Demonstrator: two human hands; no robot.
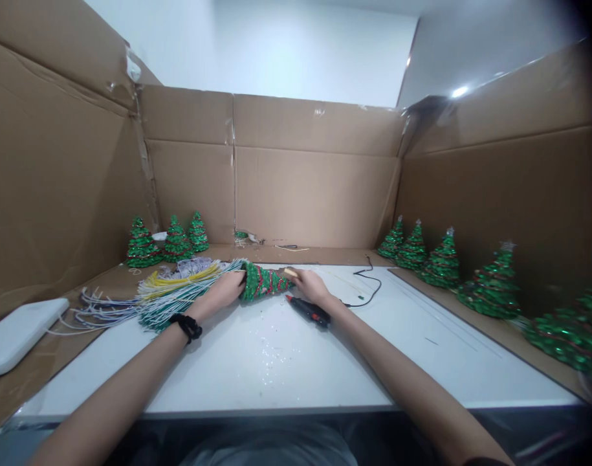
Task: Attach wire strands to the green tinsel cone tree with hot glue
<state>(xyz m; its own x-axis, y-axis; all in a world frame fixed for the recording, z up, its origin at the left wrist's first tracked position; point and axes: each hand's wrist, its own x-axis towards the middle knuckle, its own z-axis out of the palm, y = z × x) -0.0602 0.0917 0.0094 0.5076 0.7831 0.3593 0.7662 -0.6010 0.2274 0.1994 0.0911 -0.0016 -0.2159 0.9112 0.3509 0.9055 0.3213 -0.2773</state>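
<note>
A small green tinsel Christmas tree (260, 283) with a red garland lies on its side above the white tabletop, its wide base to the left. My left hand (228, 289) is closed around the base, with some fingers hidden behind it. At the narrow tip, my right hand (311, 285) is closed in a pinch. A small tan shape shows at its fingertips; whether it is a separate piece is unclear. Just below the right hand lies a black handheld tool (311, 313) with a red tip. Under my left wrist, a bundle of thin white, green and yellow strands (172, 299) spreads out.
Finished-looking green trees (441, 260) line the right side, and three more (175, 239) stand back left. A white box-shaped device (24, 333) lies at far left. A black cord (376, 285) trails at right. Cardboard walls (315, 194) enclose the white table (257, 382), which has glitter scattered on it.
</note>
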